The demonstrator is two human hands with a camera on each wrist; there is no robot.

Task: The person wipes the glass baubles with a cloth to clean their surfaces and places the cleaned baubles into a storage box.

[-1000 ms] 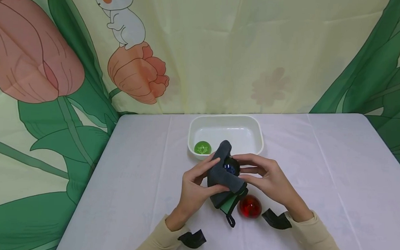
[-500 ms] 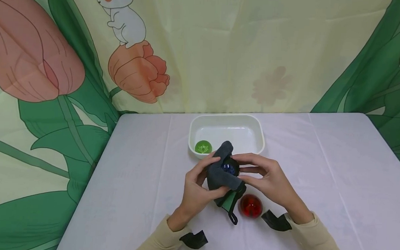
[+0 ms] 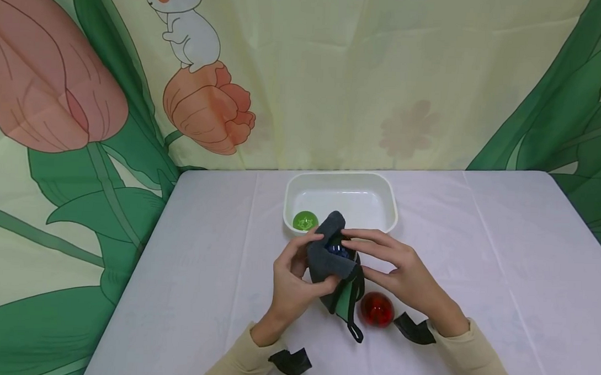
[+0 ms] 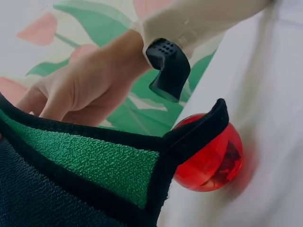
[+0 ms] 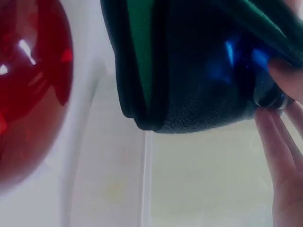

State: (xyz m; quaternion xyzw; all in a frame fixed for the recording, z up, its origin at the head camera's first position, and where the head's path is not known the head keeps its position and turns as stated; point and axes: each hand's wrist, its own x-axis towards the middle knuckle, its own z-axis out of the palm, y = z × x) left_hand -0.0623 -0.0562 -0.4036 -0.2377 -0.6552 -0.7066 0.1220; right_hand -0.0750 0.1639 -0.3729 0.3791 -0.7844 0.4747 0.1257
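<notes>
Left hand [image 3: 292,286] pinches dark cloth [image 3: 320,262]; right hand [image 3: 404,268], fingers spread, touches 1 blue ball [image 3: 338,250]

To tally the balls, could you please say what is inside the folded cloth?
Part of a glossy blue ball shows; the folded cloth and right hand cover the rest. Anything deeper is hidden.

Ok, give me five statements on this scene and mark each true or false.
1. The left hand grips the dark cloth. True.
2. The cloth is spread flat. False: it is folded, with a blue ball partly inside.
3. The green ball is in the white tray; the red ball is outside. True.
4. The tray stands nearer the person than the red ball. False: it is farther.
5. The right hand's fingertips are at the blue ball. True.
</notes>
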